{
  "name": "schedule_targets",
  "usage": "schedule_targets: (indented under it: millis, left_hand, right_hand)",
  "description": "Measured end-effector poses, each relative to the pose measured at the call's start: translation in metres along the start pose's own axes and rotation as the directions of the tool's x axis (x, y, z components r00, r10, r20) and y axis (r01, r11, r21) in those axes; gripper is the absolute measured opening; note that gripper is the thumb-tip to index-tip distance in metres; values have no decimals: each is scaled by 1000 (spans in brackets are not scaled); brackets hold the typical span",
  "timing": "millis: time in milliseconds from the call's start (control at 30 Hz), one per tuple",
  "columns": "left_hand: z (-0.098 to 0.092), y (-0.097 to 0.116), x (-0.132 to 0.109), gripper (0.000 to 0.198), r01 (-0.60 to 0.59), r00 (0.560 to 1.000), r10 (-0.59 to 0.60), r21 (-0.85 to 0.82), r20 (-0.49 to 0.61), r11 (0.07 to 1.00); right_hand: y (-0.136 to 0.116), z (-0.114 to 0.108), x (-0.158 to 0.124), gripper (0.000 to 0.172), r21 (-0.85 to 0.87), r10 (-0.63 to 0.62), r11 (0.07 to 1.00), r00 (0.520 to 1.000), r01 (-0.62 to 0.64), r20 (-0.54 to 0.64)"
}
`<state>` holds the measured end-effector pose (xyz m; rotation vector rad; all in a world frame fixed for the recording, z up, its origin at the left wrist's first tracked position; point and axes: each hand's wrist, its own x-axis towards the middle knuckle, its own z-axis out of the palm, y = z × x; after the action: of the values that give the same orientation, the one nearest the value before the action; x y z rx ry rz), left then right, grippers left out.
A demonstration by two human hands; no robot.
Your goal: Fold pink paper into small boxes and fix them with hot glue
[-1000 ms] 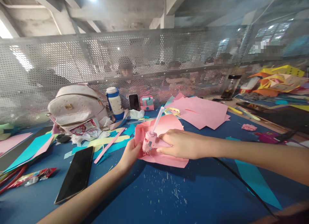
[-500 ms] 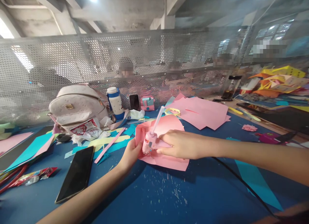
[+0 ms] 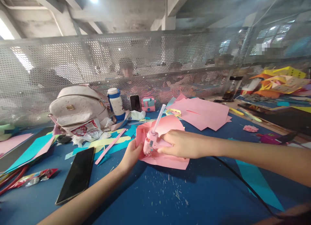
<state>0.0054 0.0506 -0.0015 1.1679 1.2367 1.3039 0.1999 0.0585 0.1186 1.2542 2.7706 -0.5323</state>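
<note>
My right hand (image 3: 178, 143) is wrapped round the handle of a pink hot glue gun (image 3: 152, 141). A long clear glue stick (image 3: 159, 118) sticks up out of the gun's back end, and the nozzle points down over a folded sheet of pink paper (image 3: 170, 162). With closed fingers, my left hand (image 3: 133, 153) grips the left edge of that paper, close beside the gun. The nozzle's tip is hard to make out against the paper. A black cord (image 3: 240, 178) runs from under my right forearm to the lower right.
A black phone (image 3: 76, 174) lies left of my left forearm. Paper strips (image 3: 110, 145), a white backpack (image 3: 77, 103) and a bottle (image 3: 116, 103) stand or lie behind it. Pink sheets (image 3: 201, 111) are stacked beyond my hands, before a perforated metal screen (image 3: 145, 47). A blue paper strip (image 3: 259, 186) lies right.
The glue gun and my right hand have shifted very slightly, the glue stick tilting up a little. The paper's near right corner has moved slightly left and up. My left hand keeps its hold.
</note>
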Motion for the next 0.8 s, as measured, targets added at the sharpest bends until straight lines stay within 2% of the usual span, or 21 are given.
schedule_targets:
  millis: [433, 600, 800]
  left_hand:
    - [1, 0, -2, 20, -5, 1000, 6, -10, 12, 1000]
    - [-1, -5, 1, 18, -4, 1000, 4, 6, -10, 1000]
    - [0, -1, -1, 16, -5, 1000, 5, -13, -2, 1000]
  right_hand:
    - [9, 5, 4, 39, -72, -76, 995, 992, 69, -105]
    - [5, 3, 2, 40, -88, -54, 995, 995, 47, -78]
    - [3, 3, 2, 40, -84, -68, 995, 994, 61, -81]
